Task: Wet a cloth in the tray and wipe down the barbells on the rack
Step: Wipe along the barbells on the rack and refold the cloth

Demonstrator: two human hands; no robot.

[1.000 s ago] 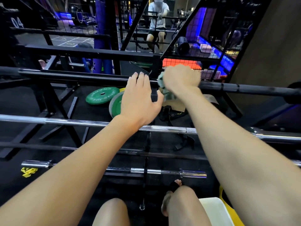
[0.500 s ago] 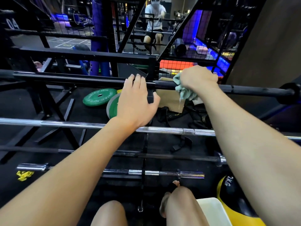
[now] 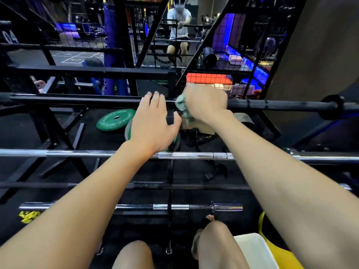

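A black barbell (image 3: 275, 104) lies across the top of the rack (image 3: 116, 71). My right hand (image 3: 206, 103) grips a pale green cloth (image 3: 183, 107) wrapped over this bar near its middle. My left hand (image 3: 153, 123) holds the same bar just left of the cloth, fingers over the top and thumb by the rack's centre post (image 3: 171, 117). Below lie a chrome barbell (image 3: 194, 155), a dark bar (image 3: 194, 186) and a short chrome bar (image 3: 194, 207). The white tray (image 3: 254, 249) shows at the bottom right by my knees.
Green weight plates (image 3: 115, 120) lie on the black floor behind the rack. A yellow object (image 3: 279, 255) sits beside the tray. A wire mesh fence (image 3: 223, 82) and a seated person (image 3: 178, 30) are beyond. A brown wall (image 3: 320, 55) rises on the right.
My right hand slid the cloth along the top bar, out to the right and now back left next to my left hand. My left hand kept its place.
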